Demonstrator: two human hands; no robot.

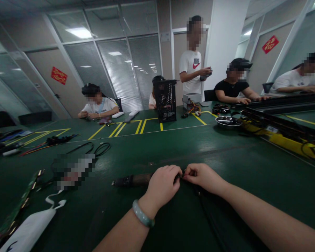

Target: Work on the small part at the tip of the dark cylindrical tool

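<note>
A dark cylindrical tool, which looks like an electric screwdriver (139, 180), lies on its side on the green table (115, 224). My left hand (165, 182), with a pale bangle on the wrist, is closed over the tool's right end. Close beside it, my right hand (204, 177) pinches at that same end, fingertips nearly touching the left hand's. What the right fingertips hold is too small to make out. A black cable (208, 213) runs from near the right hand toward the front edge.
A black computer case (166, 101) and a power supply (191, 99) stand across the table. On the right are a metal bowl (229, 121) and a yellow-sided rack (286, 140). A white pouch (31, 227) lies front left. Several people are around the far side.
</note>
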